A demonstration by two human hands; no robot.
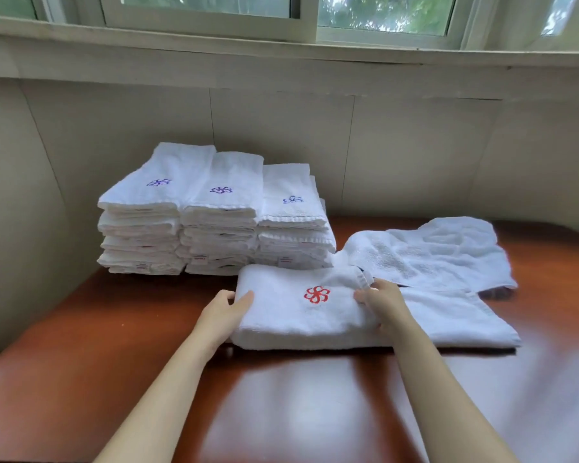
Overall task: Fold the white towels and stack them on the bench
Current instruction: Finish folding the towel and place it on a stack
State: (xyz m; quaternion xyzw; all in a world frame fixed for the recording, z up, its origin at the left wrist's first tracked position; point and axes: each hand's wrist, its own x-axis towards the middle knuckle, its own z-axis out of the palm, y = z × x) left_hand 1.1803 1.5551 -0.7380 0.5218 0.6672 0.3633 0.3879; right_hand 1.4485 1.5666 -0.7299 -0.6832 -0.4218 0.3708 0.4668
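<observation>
While your left hand [226, 307] grips the folded red-logo towel's [298, 315] left edge, your right hand [380, 300] pinches its right side on the bench [147, 329], near three towel stacks [214, 212].

White folded towel [301, 312] with red pinwheel emblem, white stacked towels [211, 212] with purple emblems, glossy reddish-brown desk [315, 396], beige wall [415, 145].

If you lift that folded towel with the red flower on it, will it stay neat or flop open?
The red-logo towel looks like soft terry, so it would probably sag wherever it is unsupported. The left hand and right hand hold opposite ends, which should help keep the fold. It seems light, and unlikely to slide on the bench.
</observation>
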